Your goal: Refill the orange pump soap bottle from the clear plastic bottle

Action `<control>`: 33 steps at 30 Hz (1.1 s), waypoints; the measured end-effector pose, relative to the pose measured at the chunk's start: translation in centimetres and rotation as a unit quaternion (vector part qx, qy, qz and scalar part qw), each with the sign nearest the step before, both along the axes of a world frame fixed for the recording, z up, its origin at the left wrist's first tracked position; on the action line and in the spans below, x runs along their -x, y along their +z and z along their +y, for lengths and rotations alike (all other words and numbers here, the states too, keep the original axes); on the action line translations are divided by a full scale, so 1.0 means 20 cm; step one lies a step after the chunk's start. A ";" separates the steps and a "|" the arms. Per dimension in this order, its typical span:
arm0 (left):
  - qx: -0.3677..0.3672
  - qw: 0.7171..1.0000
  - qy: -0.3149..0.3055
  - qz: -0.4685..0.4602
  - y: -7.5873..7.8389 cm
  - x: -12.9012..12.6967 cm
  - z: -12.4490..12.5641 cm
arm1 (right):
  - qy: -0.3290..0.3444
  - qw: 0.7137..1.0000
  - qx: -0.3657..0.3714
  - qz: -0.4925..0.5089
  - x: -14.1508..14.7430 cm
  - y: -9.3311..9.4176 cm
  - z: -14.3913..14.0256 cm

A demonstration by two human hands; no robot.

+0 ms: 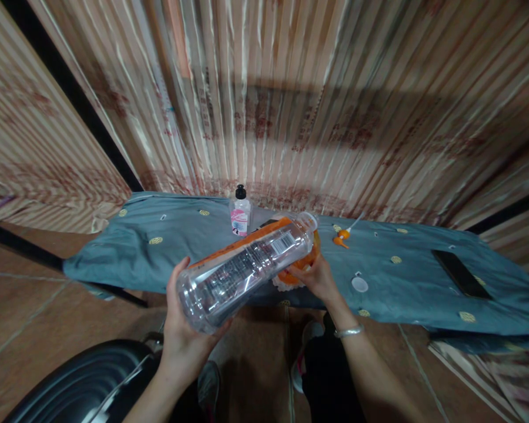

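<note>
**Mei:** While the left hand (183,329) is cradling the base of the big clear refill bottle (247,267), notice it is lying almost flat, its open neck pointing toward two o'clock, over the near edge of the blue-grey cloth-covered table (167,252).

**Tan:** And the right hand (317,276)?

**Mei:** It is wrapped around a small orange container (296,271) just under the bottle's mouth, fingers closed on its side. Most of that container is hidden behind the bottle, so I cannot tell how full it is.

**Tan:** So what is making this step go well?

**Mei:** I'd say the mouth needs to be sitting right over the opening, nearly touching, while the left hand is raising the base slowly. The bottle looks almost empty, so the last of the liquid is likely coming in a sudden run.

**Tan:** Anything to watch nearby?

**Mei:** An orange pump head (342,236) is lying on the cloth at one o'clock, a white cap (360,284) at three o'clock beside the right wrist, a small black-capped bottle (240,211) standing at twelve, and a dark phone (461,273) far off at three. Keeping the container steady over the cloth matters more than speed, I think.
</note>
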State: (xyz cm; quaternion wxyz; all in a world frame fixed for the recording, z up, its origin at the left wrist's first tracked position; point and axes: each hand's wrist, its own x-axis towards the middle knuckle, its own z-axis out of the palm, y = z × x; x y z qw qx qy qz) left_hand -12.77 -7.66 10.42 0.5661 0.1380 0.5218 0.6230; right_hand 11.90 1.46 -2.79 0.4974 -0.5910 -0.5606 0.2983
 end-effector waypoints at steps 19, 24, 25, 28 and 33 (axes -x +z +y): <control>-0.013 1.000 0.004 0.005 -0.02 0.01 0.00 | 0.005 1.000 -0.022 0.000 0.02 0.04 -0.01; -0.029 1.000 0.004 0.001 -0.02 0.00 -0.01 | 0.006 1.000 -0.025 -0.003 0.02 0.04 -0.01; -0.033 0.999 0.006 0.003 -0.02 0.00 -0.01 | 0.003 1.000 -0.028 -0.003 0.02 0.03 -0.01; -0.031 0.999 0.007 0.000 -0.01 0.00 -0.01 | 0.005 0.999 -0.038 0.000 0.02 0.03 0.00; -0.020 1.000 0.004 -0.006 -0.01 0.00 0.00 | -0.008 1.000 -0.027 -0.007 0.02 0.01 0.01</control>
